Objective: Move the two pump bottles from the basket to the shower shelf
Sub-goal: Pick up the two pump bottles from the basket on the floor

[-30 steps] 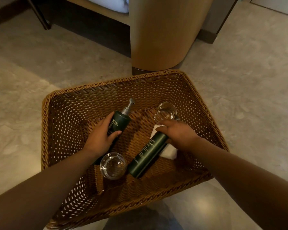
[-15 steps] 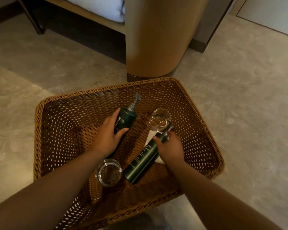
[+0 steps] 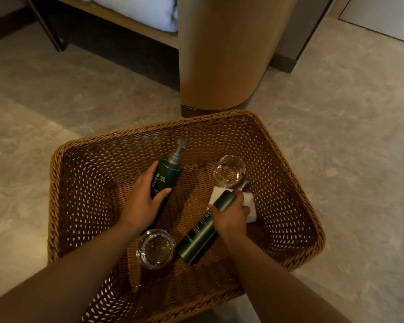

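Your left hand (image 3: 142, 201) grips one pump bottle (image 3: 167, 180) at the frame's middle, your right hand (image 3: 231, 216) grips the other bottle (image 3: 201, 234) just right of it, both inside the wicker basket (image 3: 296, 220)

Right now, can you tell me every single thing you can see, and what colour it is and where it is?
Basket: one, brown wicker, on the floor.
Pump bottles: two, dark green, lying in the basket, left one, right one.
Glasses: two, clear, in the basket, far one, near one.
White folded thing: one, under the right bottle.
Rounded wooden panel: one, tan, behind the basket.
Floor: grey stone look.
Left hand: wrapped round the left bottle.
Right hand: gripping the right bottle near its pump.
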The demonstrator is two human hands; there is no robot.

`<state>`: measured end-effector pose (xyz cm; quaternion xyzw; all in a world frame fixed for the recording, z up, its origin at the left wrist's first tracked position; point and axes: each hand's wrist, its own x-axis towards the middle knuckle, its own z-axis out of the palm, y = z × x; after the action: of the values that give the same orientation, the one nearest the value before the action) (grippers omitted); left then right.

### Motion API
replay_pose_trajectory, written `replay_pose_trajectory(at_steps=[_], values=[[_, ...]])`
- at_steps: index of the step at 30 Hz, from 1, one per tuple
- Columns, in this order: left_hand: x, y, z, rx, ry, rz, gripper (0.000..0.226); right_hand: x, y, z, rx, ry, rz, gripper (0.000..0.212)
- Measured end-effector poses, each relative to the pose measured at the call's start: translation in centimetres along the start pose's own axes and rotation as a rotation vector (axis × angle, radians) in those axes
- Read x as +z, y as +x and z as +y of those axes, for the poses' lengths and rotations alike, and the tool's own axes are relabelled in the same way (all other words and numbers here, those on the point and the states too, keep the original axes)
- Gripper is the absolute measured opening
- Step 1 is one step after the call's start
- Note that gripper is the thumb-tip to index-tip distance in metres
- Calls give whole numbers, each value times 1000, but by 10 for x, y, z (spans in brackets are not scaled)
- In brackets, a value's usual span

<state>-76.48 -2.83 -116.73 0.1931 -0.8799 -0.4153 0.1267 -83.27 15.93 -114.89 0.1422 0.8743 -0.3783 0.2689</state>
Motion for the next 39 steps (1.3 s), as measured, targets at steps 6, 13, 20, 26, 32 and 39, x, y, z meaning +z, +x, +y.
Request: replay_pose_trajectory(at_steps=[6, 13, 20, 26, 32, 39], values=[[-1, -3, -2, 17, 7, -23, 72, -2, -1, 4, -21, 47, -21, 83], [-5, -4, 3, 16, -1, -14, 70, -6, -13, 3, -272, 121, 71, 73], [-8, -2, 10, 19, -19, 10, 70, -24, -8, -3, -648, -92, 50, 74], [-8, -3, 11, 13, 1, 4, 72, -32, 15, -2, -555, -52, 21, 79], [-4, -3, 4, -3, 75, -40, 74, -18, 19, 1, -565, -26, 40, 80], [6, 2, 4, -19, 75, -64, 74, -16, 19, 2, -571, 12, 8, 78]])
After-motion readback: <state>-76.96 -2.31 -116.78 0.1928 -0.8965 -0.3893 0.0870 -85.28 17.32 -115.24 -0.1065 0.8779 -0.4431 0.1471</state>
